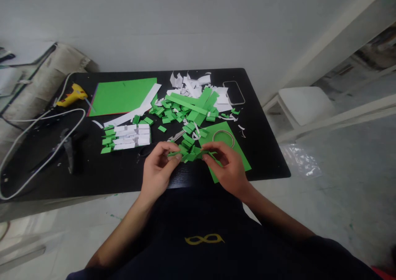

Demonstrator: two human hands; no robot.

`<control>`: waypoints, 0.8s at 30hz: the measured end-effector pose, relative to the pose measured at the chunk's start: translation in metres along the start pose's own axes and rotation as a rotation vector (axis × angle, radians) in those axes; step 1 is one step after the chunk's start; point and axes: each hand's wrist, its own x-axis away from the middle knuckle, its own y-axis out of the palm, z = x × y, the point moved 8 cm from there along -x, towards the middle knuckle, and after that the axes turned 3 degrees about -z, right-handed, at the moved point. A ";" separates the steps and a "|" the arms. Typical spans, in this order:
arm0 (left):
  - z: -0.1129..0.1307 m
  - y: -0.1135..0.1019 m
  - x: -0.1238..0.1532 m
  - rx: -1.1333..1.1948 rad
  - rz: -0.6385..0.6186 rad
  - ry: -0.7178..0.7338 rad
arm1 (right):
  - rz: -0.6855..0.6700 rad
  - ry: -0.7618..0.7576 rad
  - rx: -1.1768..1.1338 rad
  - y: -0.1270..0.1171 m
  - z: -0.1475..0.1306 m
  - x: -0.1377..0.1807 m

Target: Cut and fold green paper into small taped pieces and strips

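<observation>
Near the front edge of the black table, my left hand and my right hand pinch opposite ends of a cluster of folded green paper pieces. Thumb and fingertips are closed on it at both sides. Just beyond the cluster lie scissors, partly hidden. A woven block of folded white and green paper rests to the left of my left hand. A roll of tape sits on a green sheet behind and beneath my right hand.
A heap of folded green pieces and white paper scraps covers the table's middle. A phone lies at the back right. To the left are a large green sheet, a yellow glue gun and a looped white cable.
</observation>
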 end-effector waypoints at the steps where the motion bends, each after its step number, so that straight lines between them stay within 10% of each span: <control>1: -0.002 0.000 0.000 0.011 0.002 -0.018 | -0.017 0.009 -0.006 0.001 0.001 0.000; 24: -0.014 -0.001 0.000 0.117 -0.041 -0.082 | -0.060 0.136 -0.264 0.003 0.004 -0.003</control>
